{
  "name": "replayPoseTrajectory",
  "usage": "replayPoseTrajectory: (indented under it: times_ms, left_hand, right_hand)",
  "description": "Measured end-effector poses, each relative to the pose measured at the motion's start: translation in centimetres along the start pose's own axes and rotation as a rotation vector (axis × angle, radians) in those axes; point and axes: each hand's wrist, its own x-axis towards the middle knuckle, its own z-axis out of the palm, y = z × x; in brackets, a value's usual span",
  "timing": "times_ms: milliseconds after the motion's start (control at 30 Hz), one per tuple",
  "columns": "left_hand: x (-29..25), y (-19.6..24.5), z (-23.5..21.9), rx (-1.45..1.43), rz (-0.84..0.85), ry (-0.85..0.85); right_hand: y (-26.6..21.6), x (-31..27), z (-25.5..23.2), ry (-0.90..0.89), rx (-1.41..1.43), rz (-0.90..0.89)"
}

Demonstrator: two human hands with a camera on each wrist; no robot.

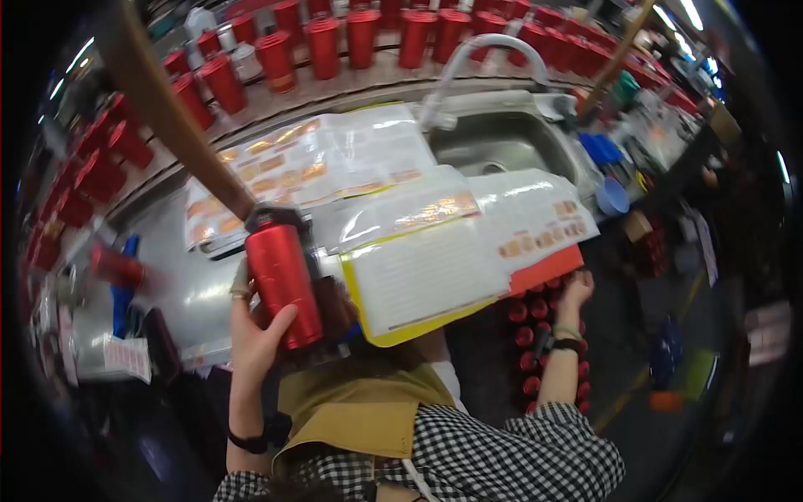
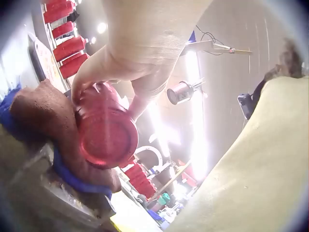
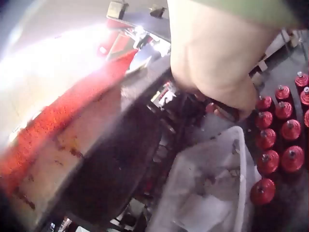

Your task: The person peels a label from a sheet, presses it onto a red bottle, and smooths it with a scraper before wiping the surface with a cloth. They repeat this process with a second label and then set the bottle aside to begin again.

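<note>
One red bottle (image 1: pixel 284 280) in my left hand (image 1: pixel 255 335), guys: thumb on one side, fingers wrapped round the other, dark cap end up and tilted a bit over the near edge of the metal counter (image 1: pixel 188 293). Some reddish-brown cloth (image 2: pixel 50 113) with a blue edge is bunched right beside it. My right hand (image 1: pixel 575 290) is out by the corner of a red sheet (image 1: pixel 548 269) that pokes out from under the printed sheets (image 1: pixel 427 276). Can't tell if those fingers are wide, curled or on anything, sorry. Sink (image 1: pixel 502 146) is behind the sheets, and a crowd of red bottles lines the back. Down below there's a whitish bin (image 3: pixel 207 188) with more red-topped bottles (image 3: pixel 267 162) standing beside it.
</note>
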Motion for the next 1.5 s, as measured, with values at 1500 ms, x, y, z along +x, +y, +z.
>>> replayPoseTrajectory:
  times_ms: [1500]
  left_hand:
    - [0.4, -0.8, -0.4, -0.098, 0.078, -0.021]
  right_hand:
    - [-23.3, -19.1, 36.9, -1.171, -1.065, -0.61]
